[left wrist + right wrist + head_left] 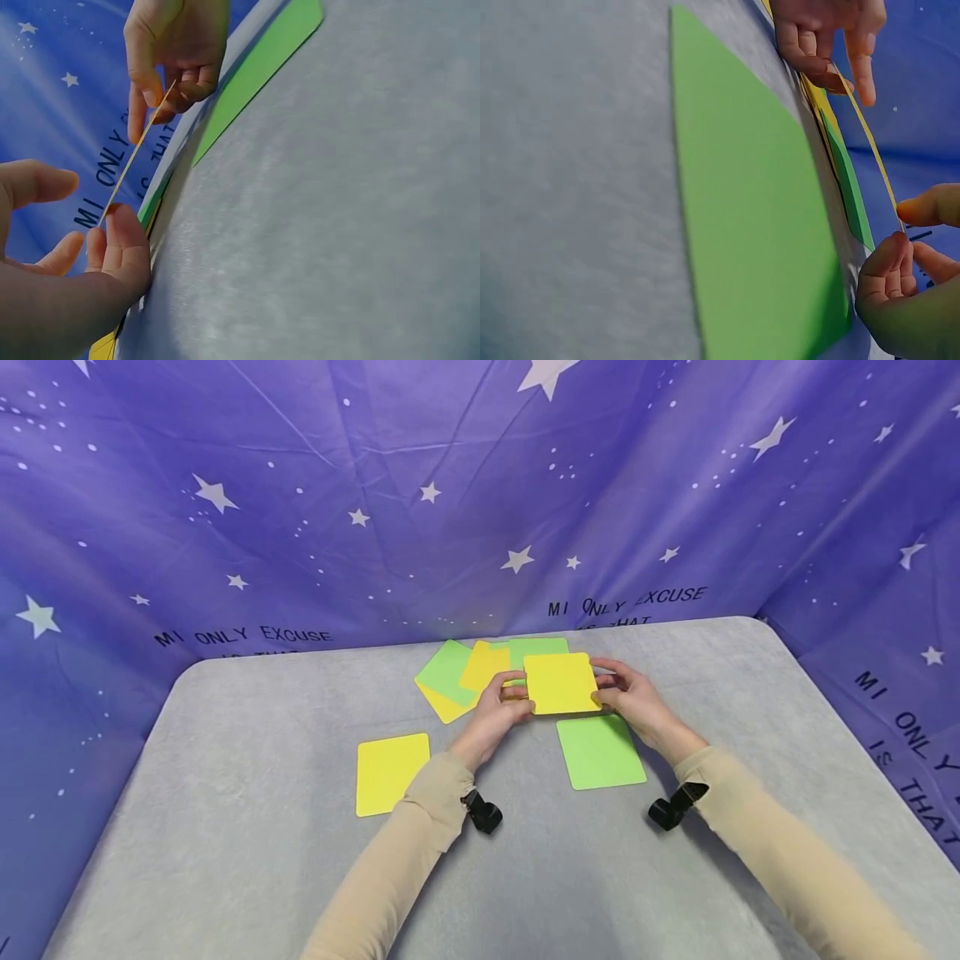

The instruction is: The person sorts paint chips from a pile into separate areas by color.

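Both hands hold one yellow card (561, 683) a little above the grey table (247, 827). My left hand (516, 691) pinches the card's left edge, and my right hand (604, 690) pinches its right edge. In the left wrist view the yellow card (139, 150) shows edge-on between the left hand (105, 225) and the right hand (166, 88). The right wrist view shows the same thin card edge (866, 135) running from the left hand (838, 79) to the right hand (906, 225).
A green card (600, 750) lies flat just under the right hand, also seen as the green card (742, 210). A single yellow card (392, 772) lies to the left. Behind the hands, green and yellow cards overlap in a loose pile (457, 677). A purple starry cloth (480, 485) surrounds the table.
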{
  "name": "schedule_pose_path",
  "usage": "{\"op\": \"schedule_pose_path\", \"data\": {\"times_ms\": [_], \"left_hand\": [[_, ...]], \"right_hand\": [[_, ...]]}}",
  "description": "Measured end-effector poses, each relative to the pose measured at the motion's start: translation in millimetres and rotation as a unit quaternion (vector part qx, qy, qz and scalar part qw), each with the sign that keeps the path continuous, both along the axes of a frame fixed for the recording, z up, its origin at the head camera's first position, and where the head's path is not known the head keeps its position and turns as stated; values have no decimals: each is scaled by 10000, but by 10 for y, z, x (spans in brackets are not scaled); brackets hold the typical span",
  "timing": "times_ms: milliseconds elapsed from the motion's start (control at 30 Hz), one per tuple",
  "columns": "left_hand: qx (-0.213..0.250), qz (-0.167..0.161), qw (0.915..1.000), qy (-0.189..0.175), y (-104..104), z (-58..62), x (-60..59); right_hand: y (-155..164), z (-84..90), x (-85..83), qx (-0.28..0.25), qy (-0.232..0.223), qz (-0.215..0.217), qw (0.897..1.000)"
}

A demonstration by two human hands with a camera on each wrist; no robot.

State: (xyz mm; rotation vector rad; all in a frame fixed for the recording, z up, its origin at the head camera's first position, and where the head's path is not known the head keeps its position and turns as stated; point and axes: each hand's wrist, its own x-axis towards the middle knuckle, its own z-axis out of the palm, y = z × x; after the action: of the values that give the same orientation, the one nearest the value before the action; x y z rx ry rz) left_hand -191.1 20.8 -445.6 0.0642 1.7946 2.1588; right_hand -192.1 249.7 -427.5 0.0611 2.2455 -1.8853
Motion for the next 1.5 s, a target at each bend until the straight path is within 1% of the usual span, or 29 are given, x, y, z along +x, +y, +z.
{"op": "schedule_pose_path", "data": {"times_ms": [167,200,233,400,433,533,700,867,1067,1333,1500], "left_hand": [[-90,-14,9995,298,-52,-38,82],[-77,-47,9995,314,-74,-2,112],[-55,-72,9994,329,-93,-5,129],[-63,-287,9990,331,-195,-31,195],[-86,-312,9988,366,-209,-72,196],[-97,-375,9985,389,-263,-71,244],[-182,-379,9981,441,-359,-60,313],[-376,-474,9967,543,-454,-44,392],[-404,-529,9959,619,-574,-63,475],[-416,-377,9971,517,-776,-94,600],[-528,-461,9958,597,-900,-65,663]], "right_hand": [[-40,-22,98,-114,-29,117,9999],[-45,-32,115,-131,-39,147,9998],[-53,-40,134,-134,-57,183,9997],[-89,-79,228,-316,-45,418,9986],[-100,-83,248,-355,-37,461,9983],[-125,-93,292,-412,19,585,9974],[-180,-83,354,-268,104,719,9970],[-240,-68,422,-76,185,901,9957],[-333,-53,490,3,307,1054,9940],[-510,-72,526,-36,348,1306,9908],[-622,-84,548,-97,460,1414,9888]]}}
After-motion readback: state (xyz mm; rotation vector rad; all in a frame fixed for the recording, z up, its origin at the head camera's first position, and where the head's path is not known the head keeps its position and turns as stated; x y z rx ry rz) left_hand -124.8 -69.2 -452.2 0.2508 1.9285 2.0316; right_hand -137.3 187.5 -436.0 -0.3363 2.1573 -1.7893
